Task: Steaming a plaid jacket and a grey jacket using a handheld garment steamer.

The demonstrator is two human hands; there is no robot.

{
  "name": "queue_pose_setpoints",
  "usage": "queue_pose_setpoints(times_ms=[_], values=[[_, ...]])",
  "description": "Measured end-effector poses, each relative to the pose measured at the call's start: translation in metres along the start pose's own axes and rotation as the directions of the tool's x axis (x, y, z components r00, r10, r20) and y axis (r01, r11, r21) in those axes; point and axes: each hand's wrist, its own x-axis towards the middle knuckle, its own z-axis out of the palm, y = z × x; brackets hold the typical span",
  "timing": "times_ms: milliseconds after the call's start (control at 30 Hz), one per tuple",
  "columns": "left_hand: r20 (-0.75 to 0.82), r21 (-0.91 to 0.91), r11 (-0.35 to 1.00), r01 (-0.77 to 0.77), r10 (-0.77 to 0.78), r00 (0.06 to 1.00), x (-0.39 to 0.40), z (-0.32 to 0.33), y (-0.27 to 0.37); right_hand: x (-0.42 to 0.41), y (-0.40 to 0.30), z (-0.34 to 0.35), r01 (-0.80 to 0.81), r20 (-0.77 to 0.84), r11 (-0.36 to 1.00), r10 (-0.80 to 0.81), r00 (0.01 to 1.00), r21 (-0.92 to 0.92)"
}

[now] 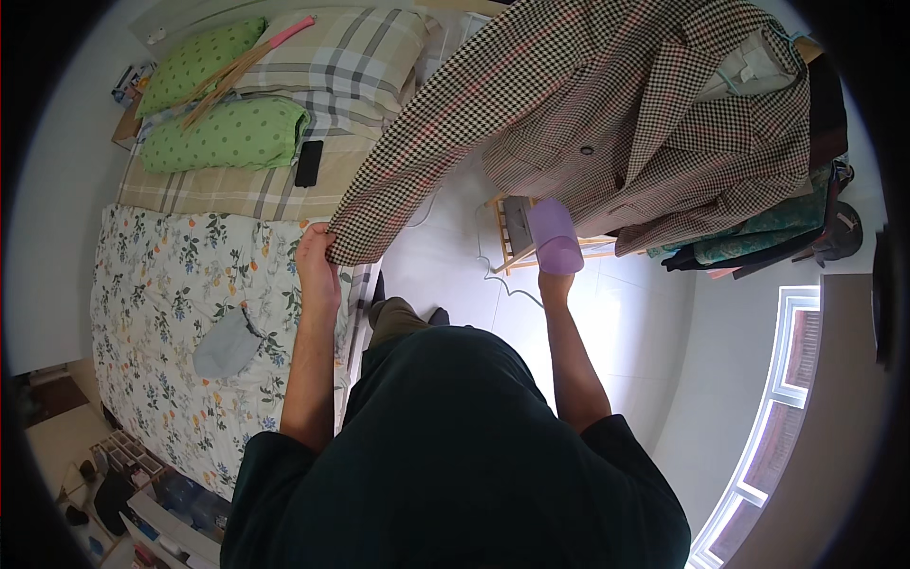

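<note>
A houndstooth-checked jacket [554,92] hangs from a light-blue hanger [789,37] at the upper right. My left hand [318,267] pinches the cuff of one sleeve and holds that sleeve stretched out towards the bed. My right hand [555,284] is closed round the near end of a translucent purple cylindrical object [554,237], whose exact kind I cannot tell. This object is just below the jacket's front; whether they touch is unclear. Most of my right fingers are hidden behind it.
The bed at left bears a floral quilt [163,284], a grey cloth item [227,343], a black phone [308,163], pillows and a stick broom [249,64]. A wooden rack [508,245] and a cable [506,286] are on the floor. Other clothes [753,227] hang behind the jacket.
</note>
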Motion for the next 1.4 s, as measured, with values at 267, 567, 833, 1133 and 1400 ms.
queue_pose_setpoints(times_ms=[267, 567, 833, 1133, 1400], values=[[0.034, 0.014, 1.0, 0.026, -0.026, 0.999, 0.002, 0.006, -0.002, 0.041, -0.009, -0.01, 0.049, -0.134, 0.984, -0.025, 0.991, 0.172], [0.039, 0.009, 1.0, 0.011, -0.011, 0.999, -0.003, 0.005, -0.002, 0.075, -0.1, -0.055, 0.083, -0.217, 0.954, -0.019, 0.976, 0.287], [-0.063, -0.04, 0.999, 0.008, -0.01, 0.998, -0.001, 0.009, -0.006, 0.102, -0.167, -0.087, 0.494, -0.358, 0.858, -0.421, 0.833, 0.14], [0.003, -0.029, 1.0, 0.007, -0.007, 1.0, -0.007, 0.006, -0.001, 0.108, -0.207, -0.098, 0.602, -0.241, 0.794, -0.57, 0.785, 0.084], [0.102, 0.059, 0.993, 0.106, -0.112, 0.989, -0.01, 0.008, -0.007, 0.043, -0.169, -0.039, 0.516, 0.118, 0.804, -0.567, 0.815, 0.295]])
